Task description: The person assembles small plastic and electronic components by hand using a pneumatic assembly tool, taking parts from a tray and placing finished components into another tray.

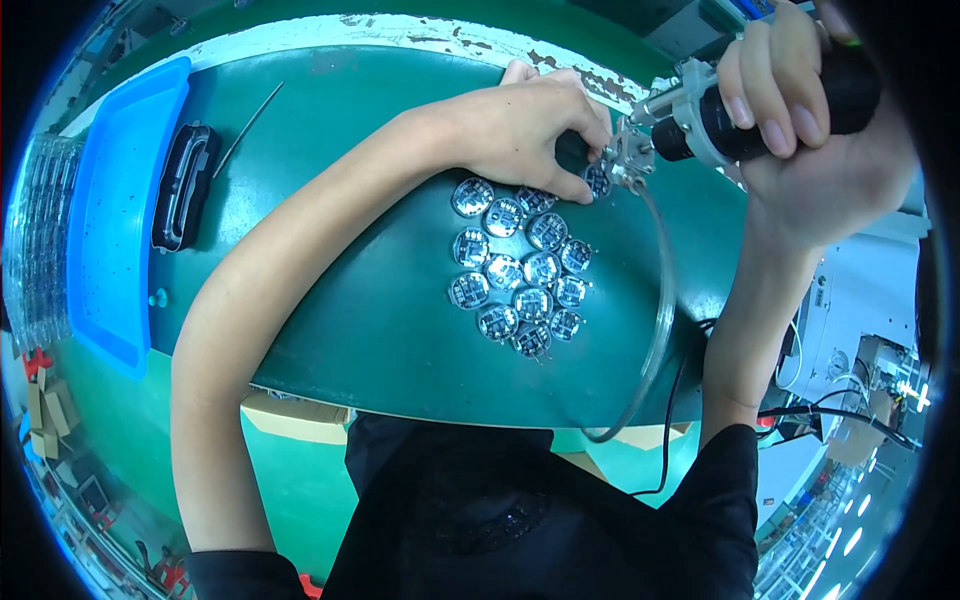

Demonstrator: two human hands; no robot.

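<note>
My right hand is wrapped round a black powered screwdriver with a metal feed head at its tip. A clear hose hangs from that head. The tip sits over a small round circuit module at the upper end of a cluster. My left hand reaches across the table and pinches this module between thumb and fingers; the metal head partly hides it. Nearer to me, several similar round modules lie close together on the green table.
At the left stand a blue tray, a black case and stacked clear plastic trays. A thin metal rod lies beyond the case. A black cable hangs over the near right edge. White equipment stands at the right.
</note>
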